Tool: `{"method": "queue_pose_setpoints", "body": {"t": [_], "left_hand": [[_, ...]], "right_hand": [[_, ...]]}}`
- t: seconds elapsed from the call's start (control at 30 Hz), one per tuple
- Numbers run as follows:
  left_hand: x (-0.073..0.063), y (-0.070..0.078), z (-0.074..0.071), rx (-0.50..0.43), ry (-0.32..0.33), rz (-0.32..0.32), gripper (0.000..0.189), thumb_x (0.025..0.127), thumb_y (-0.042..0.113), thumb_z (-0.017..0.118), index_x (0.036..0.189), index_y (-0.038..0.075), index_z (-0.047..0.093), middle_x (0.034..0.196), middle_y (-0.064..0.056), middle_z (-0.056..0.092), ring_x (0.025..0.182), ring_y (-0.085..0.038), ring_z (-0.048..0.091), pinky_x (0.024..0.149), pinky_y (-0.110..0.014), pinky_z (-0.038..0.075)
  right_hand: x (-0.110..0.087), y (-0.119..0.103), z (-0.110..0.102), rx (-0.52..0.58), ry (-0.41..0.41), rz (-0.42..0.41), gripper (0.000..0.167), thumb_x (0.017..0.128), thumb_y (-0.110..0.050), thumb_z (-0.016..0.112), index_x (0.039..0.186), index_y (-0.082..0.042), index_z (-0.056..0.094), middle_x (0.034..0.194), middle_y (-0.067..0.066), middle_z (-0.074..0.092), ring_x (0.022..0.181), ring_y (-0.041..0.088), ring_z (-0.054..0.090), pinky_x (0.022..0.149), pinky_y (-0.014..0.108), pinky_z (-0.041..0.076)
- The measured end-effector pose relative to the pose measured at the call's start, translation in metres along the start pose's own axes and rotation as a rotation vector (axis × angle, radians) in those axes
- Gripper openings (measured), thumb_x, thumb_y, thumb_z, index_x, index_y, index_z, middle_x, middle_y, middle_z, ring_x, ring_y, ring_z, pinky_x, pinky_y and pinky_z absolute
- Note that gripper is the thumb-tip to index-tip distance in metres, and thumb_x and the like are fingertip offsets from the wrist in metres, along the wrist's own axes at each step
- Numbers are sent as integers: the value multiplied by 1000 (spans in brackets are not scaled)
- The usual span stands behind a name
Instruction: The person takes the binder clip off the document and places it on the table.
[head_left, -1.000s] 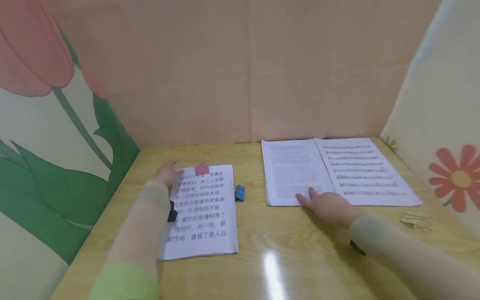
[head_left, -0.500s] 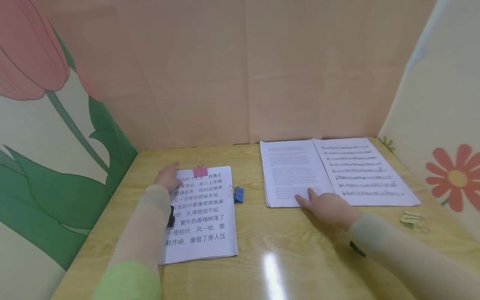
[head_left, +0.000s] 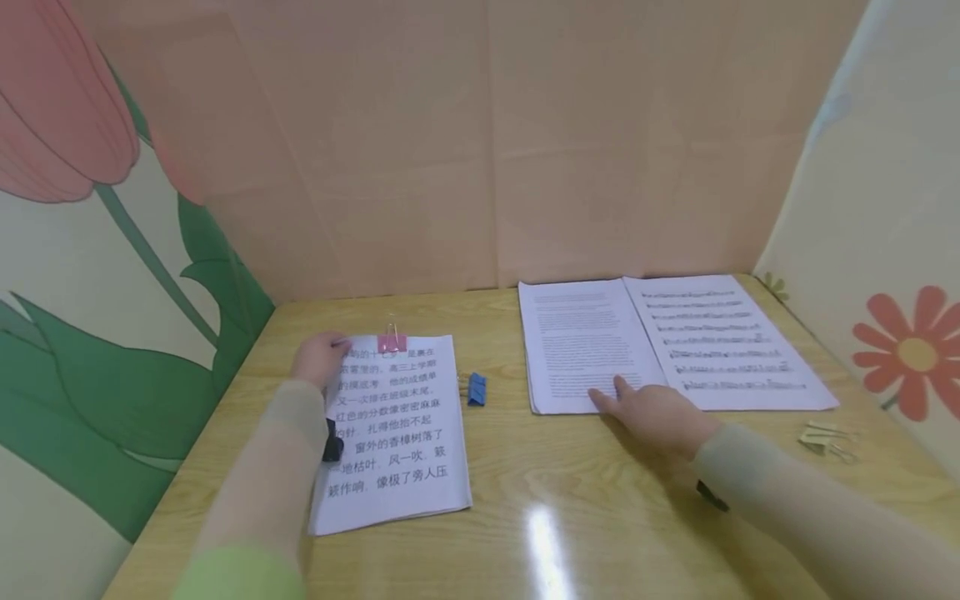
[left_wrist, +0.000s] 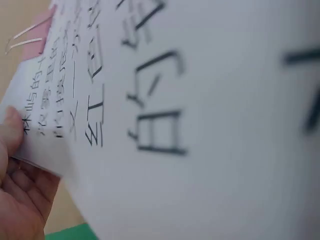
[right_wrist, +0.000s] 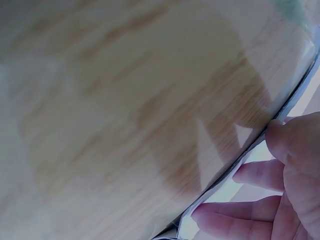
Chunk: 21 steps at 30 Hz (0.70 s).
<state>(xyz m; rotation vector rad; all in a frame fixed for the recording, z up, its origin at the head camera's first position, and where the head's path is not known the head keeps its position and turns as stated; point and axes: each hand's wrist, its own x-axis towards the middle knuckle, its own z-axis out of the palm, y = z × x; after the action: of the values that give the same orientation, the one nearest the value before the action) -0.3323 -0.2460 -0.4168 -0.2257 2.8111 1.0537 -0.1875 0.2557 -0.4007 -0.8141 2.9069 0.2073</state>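
In the head view, a clipped stack of paper [head_left: 397, 492] with large printed characters lies at the left. A pink binder clip [head_left: 392, 343] bites its top edge. My left hand [head_left: 318, 362] pinches the stack's upper left corner; the left wrist view shows the thumb [left_wrist: 11, 131] on the printed face and the other fingers curled beneath. On the right, my right hand [head_left: 663, 417] rests with extended fingers on the near edge of an open printed booklet [head_left: 585, 333]. In the right wrist view its thumb touches the page edge, fingers lying over the paper.
A blue binder clip [head_left: 477, 389] lies just right of the clipped stack. Pale yellow binder clips [head_left: 825, 439] sit near the table's right side. The booklet's right page [head_left: 738, 354] carries music staves. Walls border the wooden table [head_left: 517, 475] at the back and sides.
My left hand has gone from loosely touching the stack's corner to pinching it. The stack, with its pink clip, has shifted slightly left. My right hand has stayed on the booklet.
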Motion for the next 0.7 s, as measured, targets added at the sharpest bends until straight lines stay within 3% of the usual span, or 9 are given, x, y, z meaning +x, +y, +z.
{"method": "queue_pose_setpoints", "body": {"t": [0.17, 0.43, 0.7], "left_hand": [[-12, -8, -13, -114, 41, 0, 44, 101, 40, 45, 136, 13, 53, 139, -11, 50, 131, -35, 40, 107, -57, 29], [-26, -15, -30, -211, 103, 35, 49, 100, 47, 44, 136, 16, 55, 115, -10, 62, 107, -27, 53, 94, -46, 40], [-47, 13, -36, -269, 108, 53, 51, 98, 50, 47, 132, 14, 58, 113, -10, 63, 111, -28, 52, 101, -51, 35]], "right_hand": [[0, 1, -2, 11, -11, 1, 50, 94, -2, 49, 144, -12, 45, 131, 40, 45, 72, 44, 63, 65, 50, 53], [2, 2, -5, 27, -31, 12, 49, 96, -4, 48, 144, -13, 45, 132, 39, 44, 75, 45, 63, 67, 51, 53], [4, 6, -8, 88, -107, 66, 51, 97, -9, 46, 147, -21, 41, 139, 36, 40, 92, 50, 60, 77, 54, 51]]}}
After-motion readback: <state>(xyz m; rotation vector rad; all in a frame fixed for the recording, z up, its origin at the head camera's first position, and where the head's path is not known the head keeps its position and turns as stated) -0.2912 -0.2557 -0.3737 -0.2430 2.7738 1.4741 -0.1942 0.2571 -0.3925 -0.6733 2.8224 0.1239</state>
